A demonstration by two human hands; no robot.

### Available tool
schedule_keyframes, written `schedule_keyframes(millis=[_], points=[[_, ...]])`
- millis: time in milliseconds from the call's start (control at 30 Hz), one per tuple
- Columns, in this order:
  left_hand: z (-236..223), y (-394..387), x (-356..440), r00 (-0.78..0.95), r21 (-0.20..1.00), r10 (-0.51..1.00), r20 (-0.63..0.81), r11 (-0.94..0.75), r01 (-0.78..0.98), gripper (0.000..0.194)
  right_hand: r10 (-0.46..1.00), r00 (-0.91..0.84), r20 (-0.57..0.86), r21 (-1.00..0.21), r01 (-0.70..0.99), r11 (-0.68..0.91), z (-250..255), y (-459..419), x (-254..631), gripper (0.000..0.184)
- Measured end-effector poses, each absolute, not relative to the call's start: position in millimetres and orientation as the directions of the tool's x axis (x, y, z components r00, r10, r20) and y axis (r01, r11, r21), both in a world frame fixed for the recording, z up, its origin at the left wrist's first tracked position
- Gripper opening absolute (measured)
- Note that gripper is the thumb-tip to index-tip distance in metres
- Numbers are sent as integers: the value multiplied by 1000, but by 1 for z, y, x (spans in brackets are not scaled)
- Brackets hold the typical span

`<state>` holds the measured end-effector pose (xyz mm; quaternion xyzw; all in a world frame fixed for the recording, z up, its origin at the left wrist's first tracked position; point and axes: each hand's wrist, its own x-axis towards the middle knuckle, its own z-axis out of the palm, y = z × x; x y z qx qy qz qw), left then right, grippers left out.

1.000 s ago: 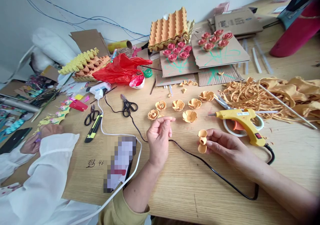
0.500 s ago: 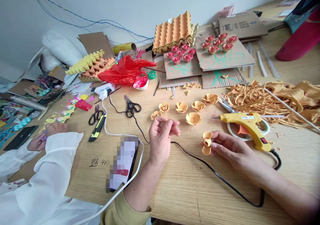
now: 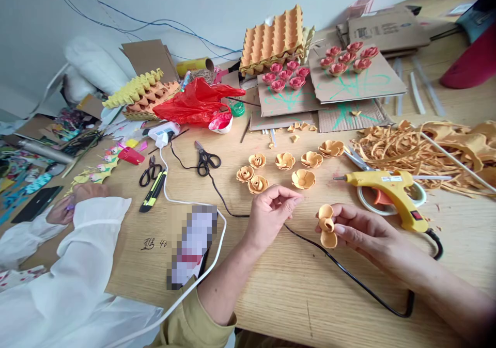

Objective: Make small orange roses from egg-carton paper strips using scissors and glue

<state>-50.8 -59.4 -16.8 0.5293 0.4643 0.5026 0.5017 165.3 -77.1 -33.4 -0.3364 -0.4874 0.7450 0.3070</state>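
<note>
My right hand pinches a half-built orange paper flower just above the wooden table. My left hand hovers a little to its left with thumb and fingertips pressed together and nothing visible in them. Just beyond my left hand lie several finished orange flowers, the nearest one close to its knuckles. A yellow glue gun rests on a tape roll right of my hands, and its black cord runs under my right wrist.
A co-worker's white sleeve and hand fill the left side. Nearby lie a blurred phone, scissors, a red bag, an egg tray, pink flowers on cardboard and a heap of orange strips.
My left hand moved right, toward my right hand, and one more orange flower now lies on the table by the left group. The view shifted slightly.
</note>
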Motion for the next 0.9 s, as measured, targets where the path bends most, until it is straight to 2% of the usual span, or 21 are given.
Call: schedule_keyframes(millis=[200, 367, 467, 667, 800, 900], points=[[-18, -60, -50, 68, 998, 997, 23, -27, 52, 21, 758, -619, -205, -930, -120, -349, -30, -78, 165, 22], [-23, -61, -50, 109, 998, 992, -57, 56, 7, 26, 760, -616, -207, -923, -135, -361, -27, -78, 164, 23], [-24, -61, -49, 81, 999, 996, -48, 48, 10, 23, 732, -651, -201, -915, -142, -378, -23, -80, 161, 24], [0, -46, -50, 6, 990, 993, 117, -117, 84, 25, 624, -768, -142, -883, -187, -431, -9, -90, 158, 26], [39, -14, -29, 140, 892, 927, 347, -373, 256, 34, 590, -806, -48, -867, -259, -425, 0, -96, 166, 21], [61, 19, 15, 256, 794, 836, 486, -544, 271, 43, 581, -814, -4, -868, -286, -407, 6, -98, 172, 22]])
